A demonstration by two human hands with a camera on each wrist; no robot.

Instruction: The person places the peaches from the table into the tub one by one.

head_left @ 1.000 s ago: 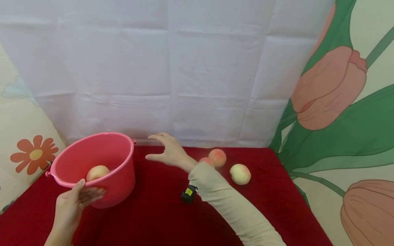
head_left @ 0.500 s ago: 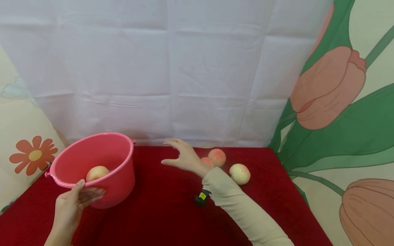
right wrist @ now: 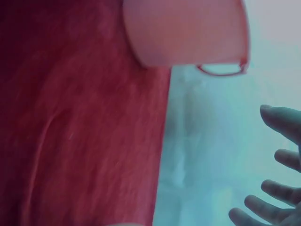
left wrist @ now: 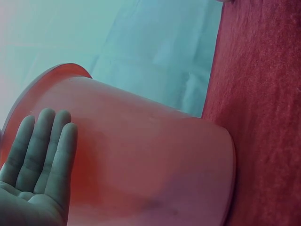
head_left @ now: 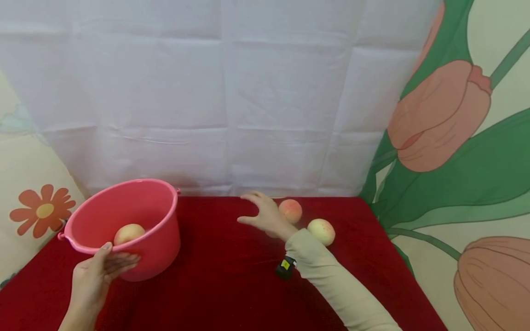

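A pink bucket (head_left: 161, 243) stands at the left of the red cloth, with one peach (head_left: 129, 233) inside. My left hand (head_left: 89, 280) holds its near rim, thumb over the edge and straight fingers (left wrist: 35, 160) along the outer wall. Over the middle right of the cloth, my right hand (head_left: 267, 216) is spread, thumb and fingers apart, with nothing between them. Just beyond that hand lies a reddish peach (head_left: 290, 211). A paler peach (head_left: 321, 231) sits by the right sleeve. The third loose peach is almost wholly hidden behind the right hand.
A white sheet (head_left: 165, 92) hangs behind the red cloth (head_left: 215, 276). Flower-printed fabric (head_left: 447, 184) borders the right side. The bucket's handle (right wrist: 221, 73) shows in the right wrist view. A black device (head_left: 285, 267) is strapped at the right wrist.
My right hand has moved right, away from the bucket toward the loose peaches, and now covers one of them. The left hand and the bucket have stayed in place.
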